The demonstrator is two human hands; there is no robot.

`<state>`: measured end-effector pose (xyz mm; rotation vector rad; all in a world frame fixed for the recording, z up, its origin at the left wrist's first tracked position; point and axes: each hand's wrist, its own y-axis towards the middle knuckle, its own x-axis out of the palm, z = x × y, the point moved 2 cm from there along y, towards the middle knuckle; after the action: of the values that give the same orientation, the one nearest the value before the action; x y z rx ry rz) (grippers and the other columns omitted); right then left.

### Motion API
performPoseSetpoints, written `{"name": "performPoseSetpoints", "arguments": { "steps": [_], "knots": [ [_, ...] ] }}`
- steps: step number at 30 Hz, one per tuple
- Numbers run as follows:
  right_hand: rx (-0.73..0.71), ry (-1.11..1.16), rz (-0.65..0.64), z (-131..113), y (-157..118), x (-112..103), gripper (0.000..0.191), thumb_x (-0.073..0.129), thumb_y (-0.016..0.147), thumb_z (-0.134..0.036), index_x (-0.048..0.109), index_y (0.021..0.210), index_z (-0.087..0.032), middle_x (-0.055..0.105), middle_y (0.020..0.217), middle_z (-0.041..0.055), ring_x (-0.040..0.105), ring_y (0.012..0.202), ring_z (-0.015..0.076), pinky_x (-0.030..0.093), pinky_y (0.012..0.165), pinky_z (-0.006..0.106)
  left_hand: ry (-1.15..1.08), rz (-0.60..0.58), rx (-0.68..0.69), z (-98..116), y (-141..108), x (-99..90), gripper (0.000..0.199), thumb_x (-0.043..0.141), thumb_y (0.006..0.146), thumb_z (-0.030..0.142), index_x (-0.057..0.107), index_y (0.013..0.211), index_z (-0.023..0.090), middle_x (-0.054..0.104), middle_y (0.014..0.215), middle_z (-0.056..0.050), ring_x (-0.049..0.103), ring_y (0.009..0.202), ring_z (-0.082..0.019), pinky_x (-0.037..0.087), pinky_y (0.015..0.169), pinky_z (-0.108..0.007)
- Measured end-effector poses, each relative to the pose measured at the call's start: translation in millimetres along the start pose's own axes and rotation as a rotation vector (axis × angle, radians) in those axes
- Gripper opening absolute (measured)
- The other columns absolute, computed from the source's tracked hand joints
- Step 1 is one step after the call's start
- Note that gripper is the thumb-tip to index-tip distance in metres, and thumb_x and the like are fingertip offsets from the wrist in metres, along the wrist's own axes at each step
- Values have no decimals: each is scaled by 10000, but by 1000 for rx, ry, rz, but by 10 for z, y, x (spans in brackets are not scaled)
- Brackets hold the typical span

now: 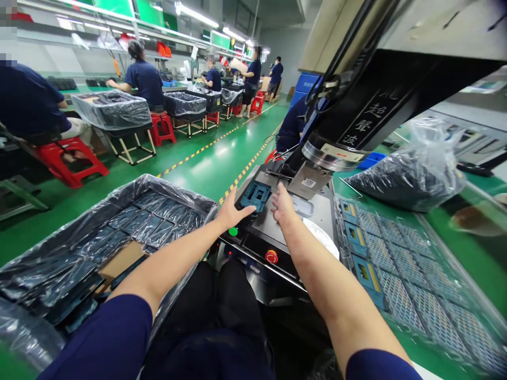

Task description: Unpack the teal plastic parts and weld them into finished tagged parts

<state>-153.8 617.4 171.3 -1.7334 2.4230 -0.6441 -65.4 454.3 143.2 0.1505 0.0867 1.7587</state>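
A dark teal plastic housing (256, 196) with rectangular cut-outs lies at the left of the machine's metal bed (263, 228). My left hand (233, 212) is at its near left corner, fingers spread, the thumb reaching over the near edge; whether it touches is hard to tell. To the right of the housing is my right hand (282, 205), fingers extended and slightly bent, holding nothing I can see. Above and behind it stands the metal head (309, 179) of the ultrasonic machine. A pale grey oval piece (304, 207) rests on the bed right of this hand.
At left, a plastic-lined bin (146, 182) holds many teal housings and cardboard. Green (233, 231) and red (271, 256) buttons sit on the machine's front. Housings and mesh-patterned pieces (410, 264) lie in rows at right, near a filled plastic bag (412, 169). Co-workers (144, 79) sit beyond the aisle.
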Motion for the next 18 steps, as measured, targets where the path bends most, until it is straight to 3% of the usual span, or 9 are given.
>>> {"name": "performPoseSetpoints", "arguments": {
  "steps": [2, 7, 12, 18],
  "knots": [
    [-27, -3, -37, -46, 96, 21, 281, 666, 813, -491, 647, 842, -212, 687, 752, 4, 645, 953, 160, 480, 938, 350, 88, 54, 53, -87, -87, 51, 884, 767, 735, 439, 350, 1484, 226, 297, 1592, -93, 223, 1483, -264, 157, 1213, -374],
    [-34, 32, -170, 15, 180, 136, 279, 663, 834, -460, 660, 808, -182, 705, 703, 10, 668, 804, 146, 520, 797, 261, 169, 280, 131, -185, -37, 241, 494, 573, 884, 445, 582, 1298, 176, 579, 1380, -108, 482, 1330, -242, 293, 1170, -360],
    [-40, 8, -229, 122, 165, 194, 305, 625, 858, -490, 638, 817, -188, 673, 607, -14, 647, 631, 145, 527, 594, 230, 175, 290, 223, -221, 81, 284, 377, 528, 899, 349, 654, 1202, 163, 668, 1257, -88, 584, 1212, -238, 408, 1103, -384],
    [-28, 8, -216, 66, 105, 275, 402, 508, 920, -555, 630, 868, -176, 674, 629, 0, 652, 621, 144, 542, 572, 235, 192, 317, 218, -201, 137, 272, 330, 535, 883, 285, 671, 1167, 186, 687, 1229, -64, 610, 1182, -228, 444, 1090, -395]
  ]
}}
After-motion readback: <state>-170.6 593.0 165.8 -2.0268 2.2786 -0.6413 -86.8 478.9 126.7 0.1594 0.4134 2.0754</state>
